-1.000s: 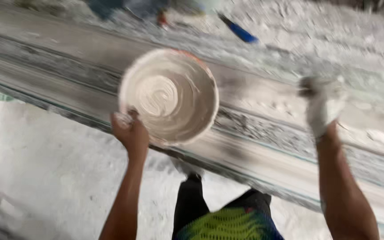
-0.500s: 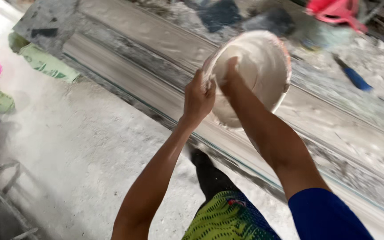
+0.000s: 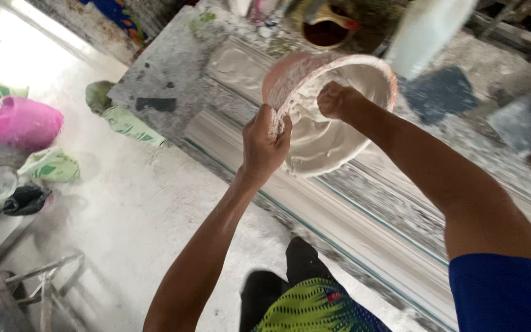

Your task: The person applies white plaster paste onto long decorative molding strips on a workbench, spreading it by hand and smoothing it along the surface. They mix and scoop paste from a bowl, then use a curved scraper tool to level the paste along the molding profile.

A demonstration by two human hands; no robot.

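The bowl, a round pinkish one coated with white plaster inside, is tipped on its side in the air above the long mould, with its open mouth turned toward the person. The left hand is closed tight on the near rim of the bowl, fingers curled over the edge and the thumb on the outer side. The right hand is inside the bowl, bunched into a loose fist against the wet white plaster that clings to the lower wall; whether it holds anything cannot be told. Both forearms rise from the bottom of the view, the right one coming out of a blue sleeve. Below the bowl the mould runs slantwise across the view, a long grey bench with stepped grooves and a smooth white strip of plaster along its length. At the far end of the bench lies a flat grey slab with a dark patch on it. Beyond the bowl stands a brownish jug with a dark opening. The floor to the left is white with dust. On it lie a pink bag, some green and white bags and, nearer the bench, another green bag. At the lower left is a dusty metal frame.
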